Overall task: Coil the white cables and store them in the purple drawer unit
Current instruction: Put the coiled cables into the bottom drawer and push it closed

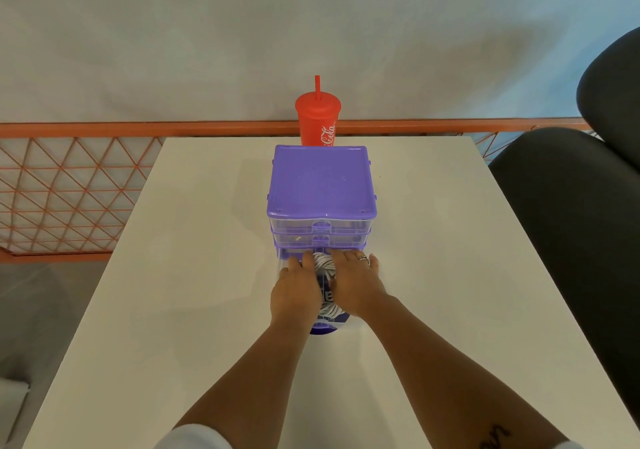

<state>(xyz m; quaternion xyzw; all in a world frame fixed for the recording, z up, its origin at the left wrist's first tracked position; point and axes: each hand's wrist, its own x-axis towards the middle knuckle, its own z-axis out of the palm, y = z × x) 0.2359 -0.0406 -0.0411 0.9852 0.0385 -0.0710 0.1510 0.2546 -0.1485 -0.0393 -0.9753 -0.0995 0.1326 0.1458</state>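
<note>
Head view, centre frame: left hand and right hand, fingers straight, press the white cables down into the open bottom drawer of the purple drawer unit. Light, springy stuff, likely to uncoil, best held across the bundle's middle.

Plain white rectangular desk. Standing upright near its middle, a purple plastic drawer unit with clear drawers, the lowest pulled out. Just behind, at the far edge, a red lidded plastic cup with a straw, base hidden, probably resting on the desk too.
</note>
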